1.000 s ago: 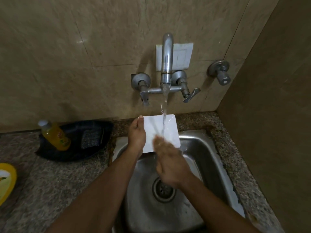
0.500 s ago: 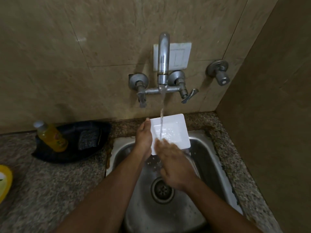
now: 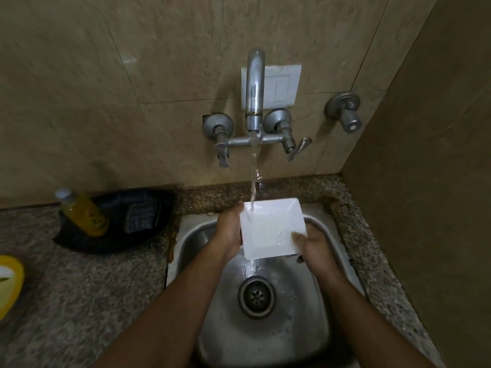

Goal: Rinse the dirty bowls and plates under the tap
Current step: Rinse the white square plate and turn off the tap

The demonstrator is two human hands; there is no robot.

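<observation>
A white square plate (image 3: 268, 227) is held over the steel sink (image 3: 305, 328), tilted toward me. Water runs from the tap (image 3: 254, 88) onto its far left corner and drips off the near edge toward the drain (image 3: 257, 296). My left hand (image 3: 228, 232) grips the plate's left edge. My right hand (image 3: 313, 247) holds its near right corner, thumb on the upper face and fingers underneath.
A black tray (image 3: 111, 235) on the granite counter (image 3: 79, 301) to the left holds a yellow soap bottle (image 3: 83, 212) and a scrub pad (image 3: 142, 215). A yellow bowl (image 3: 9, 282) shows at the left edge. A side wall (image 3: 425, 181) stands close on the right.
My right hand has left the plate's face, where it was rubbing, and taken hold of the near right corner. The plate has tipped flatter, and the stream now lands at its far left corner.
</observation>
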